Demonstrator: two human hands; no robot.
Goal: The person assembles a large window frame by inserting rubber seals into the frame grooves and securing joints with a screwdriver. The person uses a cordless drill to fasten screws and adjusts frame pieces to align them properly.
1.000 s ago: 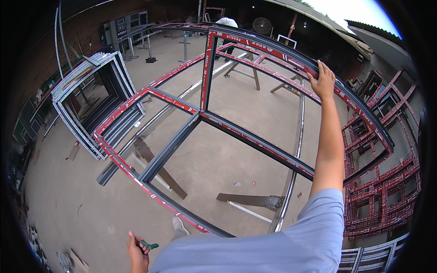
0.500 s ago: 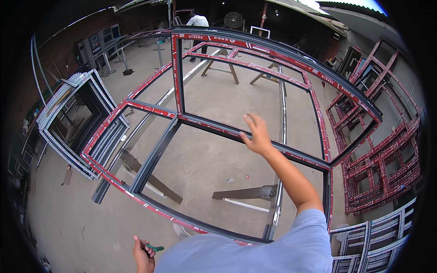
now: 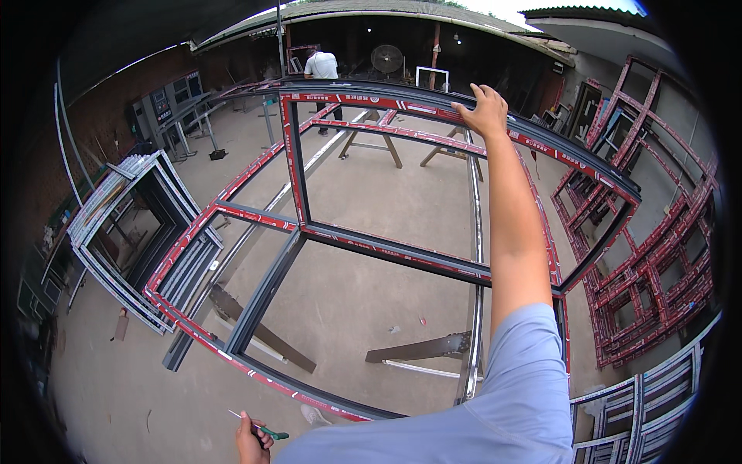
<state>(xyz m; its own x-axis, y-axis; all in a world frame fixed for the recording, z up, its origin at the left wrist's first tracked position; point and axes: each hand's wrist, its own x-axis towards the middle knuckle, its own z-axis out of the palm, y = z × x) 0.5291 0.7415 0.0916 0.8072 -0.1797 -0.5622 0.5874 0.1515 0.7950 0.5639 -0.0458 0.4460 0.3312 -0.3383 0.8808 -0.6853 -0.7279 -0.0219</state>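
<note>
A red-and-black sash frame point(image 3: 394, 241) stands tilted up on a larger window frame with red film point(image 3: 263, 377), which lies across supports. My right hand point(image 3: 485, 113) is at the sash's upper rail, fingers spread and pointing upward. It appears to touch the rail; the contact under the palm is hidden. My left hand point(image 3: 251, 439), low at the left and off the frame, is closed round a screwdriver point(image 3: 274, 435) with a green and black handle. The thin metal tip sticks out past the fingers.
White-edged frames point(image 3: 116, 247) lean in a stack at the left. Red-filmed frames point(image 3: 649, 294) lean at the right, with pale frames point(image 3: 641, 410) below. Brown trestle legs point(image 3: 421, 348) show through the opening. A person in white point(image 3: 321, 66) stands at the back near a fan point(image 3: 387, 59).
My right hand has moved up and away from me, from over the sash's lower rail to its upper rail. My view has tilted up slightly. The left hand still holds the screwdriver.
</note>
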